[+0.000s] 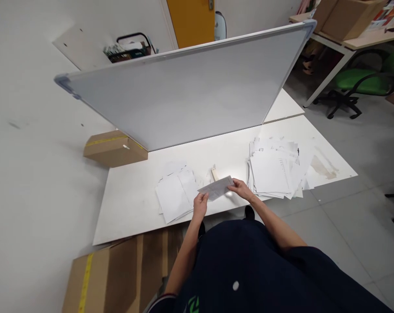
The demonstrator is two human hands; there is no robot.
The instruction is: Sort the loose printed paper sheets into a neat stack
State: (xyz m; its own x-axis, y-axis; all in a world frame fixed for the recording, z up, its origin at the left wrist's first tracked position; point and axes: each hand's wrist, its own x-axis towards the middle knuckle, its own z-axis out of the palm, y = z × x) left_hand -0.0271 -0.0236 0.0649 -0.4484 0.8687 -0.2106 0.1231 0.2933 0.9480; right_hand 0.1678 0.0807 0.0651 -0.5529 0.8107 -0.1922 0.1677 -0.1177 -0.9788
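Observation:
A folded sheet of printed paper (216, 188) is held between both hands just above the front edge of a white board (131, 200) lying on the floor. My left hand (200, 204) pinches its near left end and my right hand (240, 188) grips its right end. A small stack of white folded papers (175, 195) lies left of my hands. A bigger, loose pile of white sheets (275, 169) lies to the right. A small beige object (214, 173) sits on the board just behind the held sheet.
A large whiteboard (190, 91) leans upright behind the white board. A cardboard box (114, 148) lies at the back left and flattened cardboard (118, 269) near my left side. A green chair (362, 82) and desk (346, 43) stand at the far right.

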